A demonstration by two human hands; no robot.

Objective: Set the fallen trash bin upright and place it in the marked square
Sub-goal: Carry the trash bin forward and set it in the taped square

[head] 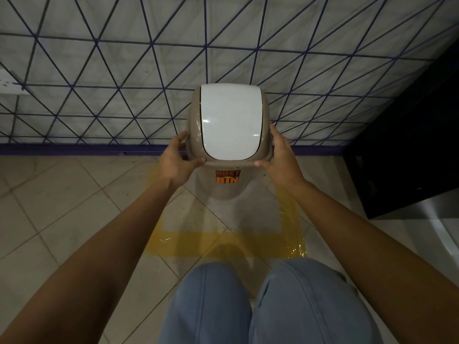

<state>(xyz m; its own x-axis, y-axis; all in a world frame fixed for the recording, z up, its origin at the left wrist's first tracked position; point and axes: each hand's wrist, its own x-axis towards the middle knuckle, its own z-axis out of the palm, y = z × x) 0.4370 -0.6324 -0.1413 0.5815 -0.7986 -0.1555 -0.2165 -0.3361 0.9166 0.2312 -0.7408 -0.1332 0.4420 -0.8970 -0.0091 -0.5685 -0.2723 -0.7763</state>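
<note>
Head cam: both hands, left hand [175, 161] and right hand [279, 155], clamp the swing-lid dustbin [229, 125] by its rim, upright over the yellow taped square [223, 240], probably touching down. Light, smooth plastic; rim grip's best.

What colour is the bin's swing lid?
White swing lid, in the head view.

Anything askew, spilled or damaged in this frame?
No spill or damage shows. The trash bin stands upright, held at its lid rim by the left hand and right hand. The yellow tape square looks wrinkled at its near right corner.
</note>
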